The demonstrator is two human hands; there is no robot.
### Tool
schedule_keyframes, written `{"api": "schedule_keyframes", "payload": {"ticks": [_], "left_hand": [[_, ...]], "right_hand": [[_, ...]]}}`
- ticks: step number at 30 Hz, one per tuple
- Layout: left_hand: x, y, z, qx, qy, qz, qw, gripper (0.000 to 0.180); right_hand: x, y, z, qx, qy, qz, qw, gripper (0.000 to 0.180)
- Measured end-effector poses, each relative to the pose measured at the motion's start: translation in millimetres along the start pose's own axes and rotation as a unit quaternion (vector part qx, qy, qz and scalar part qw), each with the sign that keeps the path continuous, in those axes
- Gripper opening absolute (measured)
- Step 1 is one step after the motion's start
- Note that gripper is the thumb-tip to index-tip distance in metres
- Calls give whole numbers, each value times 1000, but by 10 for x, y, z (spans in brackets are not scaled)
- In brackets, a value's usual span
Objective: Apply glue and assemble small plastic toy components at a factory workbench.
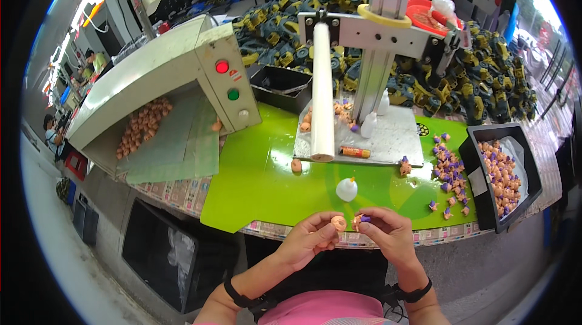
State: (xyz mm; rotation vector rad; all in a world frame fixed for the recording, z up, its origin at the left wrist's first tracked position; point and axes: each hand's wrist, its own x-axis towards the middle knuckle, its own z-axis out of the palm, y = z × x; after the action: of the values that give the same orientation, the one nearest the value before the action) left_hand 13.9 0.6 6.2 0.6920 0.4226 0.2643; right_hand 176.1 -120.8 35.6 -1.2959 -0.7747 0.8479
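Close to the table's front edge, my left hand [308, 241] pinches a hollow, peach-coloured doll head part [338, 222]. Its rounded opening faces my right hand [393, 234], which grips a small peach-and-purple toy piece [362, 219] between thumb and fingers. The two parts are close together but look apart. Just beyond them a white squeeze bottle [347, 189] with a yellowish tip stands on the green mat [267, 185]. A loose peach part [296, 165] lies farther left, and a peach-and-purple piece [405, 165] rests by the metal base plate [388, 150].
A bench press with a white roller [322, 95] rises mid-table. At left stands a cream machine [182, 52] with peach parts inside. Purple-and-peach pieces [447, 167] lie beside a filled black bin [536, 173] at right. Dark-and-yellow toy vehicles [273, 34] heap up behind.
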Motion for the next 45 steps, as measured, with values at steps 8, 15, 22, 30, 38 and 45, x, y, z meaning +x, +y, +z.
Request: {"api": "schedule_keyframes", "payload": {"ticks": [8, 15, 22, 30, 38, 45], "left_hand": [[-41, -89, -37, 68, 11, 24, 997, 30], [-45, -157, 56, -12, 37, 28, 999, 25], [-44, -49, 22, 28, 40, 22, 999, 23], [-146, 195, -80, -24, 71, 50, 996, 26], [-248, 288, -181, 7, 80, 65, 995, 24], [-402, 375, -359, -6, 115, 80, 990, 20]], "right_hand": [[-19, -77, 72, -230, -40, -132, 963, 25], [-8, 32, 32, -243, -43, -160, 956, 23], [125, -11, 26, -215, -68, -147, 963, 23], [1028, -642, 180, -404, -112, -330, 846, 22], [2102, -2012, 803, -264, 7, -689, 674, 28], [2505, -1819, 518, -251, 128, -558, 780, 21]]}}
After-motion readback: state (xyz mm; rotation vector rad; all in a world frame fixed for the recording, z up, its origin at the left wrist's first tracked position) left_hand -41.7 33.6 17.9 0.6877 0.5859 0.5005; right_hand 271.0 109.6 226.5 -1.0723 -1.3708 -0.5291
